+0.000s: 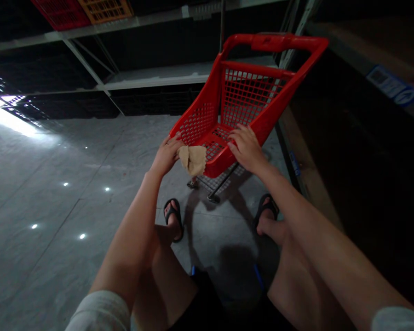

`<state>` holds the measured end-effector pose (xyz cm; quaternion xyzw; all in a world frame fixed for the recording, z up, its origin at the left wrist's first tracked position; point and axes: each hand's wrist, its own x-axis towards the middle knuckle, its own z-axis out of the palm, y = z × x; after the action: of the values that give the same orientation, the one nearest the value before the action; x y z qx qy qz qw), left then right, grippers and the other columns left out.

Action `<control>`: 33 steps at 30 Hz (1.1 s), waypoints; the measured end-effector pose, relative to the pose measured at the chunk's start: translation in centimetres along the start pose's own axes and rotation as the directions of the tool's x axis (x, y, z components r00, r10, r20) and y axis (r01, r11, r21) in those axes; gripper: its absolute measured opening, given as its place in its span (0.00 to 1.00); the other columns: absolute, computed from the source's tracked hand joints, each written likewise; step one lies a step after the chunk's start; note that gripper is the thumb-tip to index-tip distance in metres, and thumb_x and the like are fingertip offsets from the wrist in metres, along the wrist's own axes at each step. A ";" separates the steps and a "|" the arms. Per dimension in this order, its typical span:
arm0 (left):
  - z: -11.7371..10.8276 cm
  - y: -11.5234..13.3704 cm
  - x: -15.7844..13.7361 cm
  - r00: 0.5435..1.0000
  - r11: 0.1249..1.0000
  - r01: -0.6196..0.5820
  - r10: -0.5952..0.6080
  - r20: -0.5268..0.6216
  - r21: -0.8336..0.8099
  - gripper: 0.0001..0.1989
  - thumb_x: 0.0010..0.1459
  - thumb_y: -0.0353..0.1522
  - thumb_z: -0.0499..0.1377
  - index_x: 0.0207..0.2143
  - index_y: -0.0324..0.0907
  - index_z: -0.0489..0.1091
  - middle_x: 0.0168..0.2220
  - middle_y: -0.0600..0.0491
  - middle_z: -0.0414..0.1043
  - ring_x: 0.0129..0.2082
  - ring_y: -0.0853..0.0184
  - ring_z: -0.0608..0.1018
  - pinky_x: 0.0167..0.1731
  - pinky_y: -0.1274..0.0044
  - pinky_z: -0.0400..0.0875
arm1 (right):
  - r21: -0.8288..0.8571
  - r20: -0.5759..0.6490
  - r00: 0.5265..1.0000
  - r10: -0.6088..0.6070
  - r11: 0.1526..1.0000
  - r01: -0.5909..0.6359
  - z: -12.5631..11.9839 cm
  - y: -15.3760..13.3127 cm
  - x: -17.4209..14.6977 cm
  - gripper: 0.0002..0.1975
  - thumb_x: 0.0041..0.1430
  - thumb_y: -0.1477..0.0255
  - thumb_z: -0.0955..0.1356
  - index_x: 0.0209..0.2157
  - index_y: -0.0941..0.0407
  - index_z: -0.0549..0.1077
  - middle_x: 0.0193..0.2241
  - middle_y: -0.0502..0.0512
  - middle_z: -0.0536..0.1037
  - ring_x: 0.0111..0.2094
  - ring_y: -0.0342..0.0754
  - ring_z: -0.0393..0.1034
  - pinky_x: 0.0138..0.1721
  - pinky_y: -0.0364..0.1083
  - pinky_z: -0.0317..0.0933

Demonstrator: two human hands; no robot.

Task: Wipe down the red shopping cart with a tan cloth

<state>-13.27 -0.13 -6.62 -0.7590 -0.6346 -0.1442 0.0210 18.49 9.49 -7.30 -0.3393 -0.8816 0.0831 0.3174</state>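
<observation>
A red plastic shopping cart (pixel 218 164) stands in front of me, its low front end towards me and its handle at the far end. At the left side of the basket, my left hand (pixel 168 151) is closed on a tan cloth (pixel 194 159), which hangs over the basket's front left corner. That hand's fingers also touch the rim. My right hand (pixel 245 146) grips the right front rim, with the fingers curled over the edge into the basket. The part of the rim under the right palm is hidden.
Behind the cart runs a metal shelf rack (pixel 155 82) with dark crates below. A red crate (pixel 60 13) and an orange crate (pixel 106 9) sit on its upper level. Dark shelving with a blue label (pixel 393 86) borders the right side. Sandalled feet flank the cart on the concrete floor (pixel 100 207).
</observation>
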 end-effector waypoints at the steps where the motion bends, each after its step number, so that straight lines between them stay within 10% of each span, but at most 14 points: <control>1: 0.0 -0.1 0.1 1.000 1.000 -0.012 0.013 0.008 -0.011 0.16 0.67 0.31 0.54 0.53 0.45 0.75 0.58 0.46 0.78 0.70 0.56 0.68 0.71 0.58 0.53 | 0.005 -0.001 1.000 -0.004 1.000 0.004 0.5 -1.1 -0.3 0.19 0.74 0.63 0.58 0.51 0.51 0.78 0.58 0.59 0.78 0.70 0.60 0.60 0.74 0.71 0.47; 6: 0.0 1.2 0.5 0.999 0.999 -0.014 0.015 0.042 -0.031 0.14 0.68 0.30 0.52 0.49 0.43 0.75 0.50 0.45 0.79 0.56 0.57 0.76 0.63 0.66 0.66 | 0.021 0.076 0.997 0.008 1.000 -0.010 2.3 -3.7 -1.0 0.20 0.75 0.62 0.59 0.42 0.49 0.82 0.52 0.56 0.80 0.68 0.62 0.59 0.74 0.71 0.44; 15: 0.2 9.4 1.8 0.998 0.967 -0.025 0.009 0.066 0.253 0.10 0.66 0.35 0.62 0.47 0.40 0.75 0.45 0.39 0.80 0.51 0.48 0.78 0.56 0.61 0.72 | -0.077 0.009 0.993 0.115 0.990 -0.114 -0.1 2.0 0.2 0.21 0.74 0.66 0.58 0.37 0.53 0.80 0.46 0.61 0.82 0.64 0.59 0.67 0.75 0.67 0.48; 21: 2.4 16.1 4.3 0.994 0.975 -0.103 0.094 0.053 0.199 0.12 0.68 0.32 0.60 0.52 0.37 0.73 0.48 0.40 0.80 0.52 0.53 0.81 0.60 0.66 0.69 | -0.070 -0.039 0.992 0.118 0.990 -0.121 -0.6 2.5 -1.1 0.27 0.76 0.61 0.53 0.35 0.52 0.79 0.32 0.58 0.83 0.43 0.56 0.78 0.71 0.67 0.54; 26: 5.0 21.3 7.4 0.988 0.984 -0.153 0.155 -0.009 0.093 0.18 0.69 0.33 0.60 0.58 0.36 0.68 0.51 0.38 0.79 0.49 0.55 0.82 0.53 0.67 0.72 | 0.081 -0.073 0.974 0.216 0.974 -0.210 -2.0 5.3 -0.9 0.32 0.77 0.54 0.46 0.49 0.50 0.76 0.48 0.59 0.84 0.51 0.54 0.77 0.60 0.57 0.68; 33: 3.7 18.1 6.0 0.983 0.973 -0.169 0.179 -0.050 0.158 0.14 0.72 0.27 0.50 0.45 0.41 0.77 0.41 0.44 0.82 0.48 0.57 0.82 0.65 0.60 0.66 | -0.056 0.048 0.983 0.177 0.983 -0.175 -3.0 8.6 -0.4 0.31 0.77 0.56 0.50 0.43 0.52 0.79 0.42 0.60 0.84 0.51 0.57 0.77 0.69 0.64 0.57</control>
<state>5.90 2.89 -5.95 -0.8028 -0.5739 -0.1166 0.1121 25.25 15.52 -8.25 -0.4216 -0.8580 0.0971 0.2768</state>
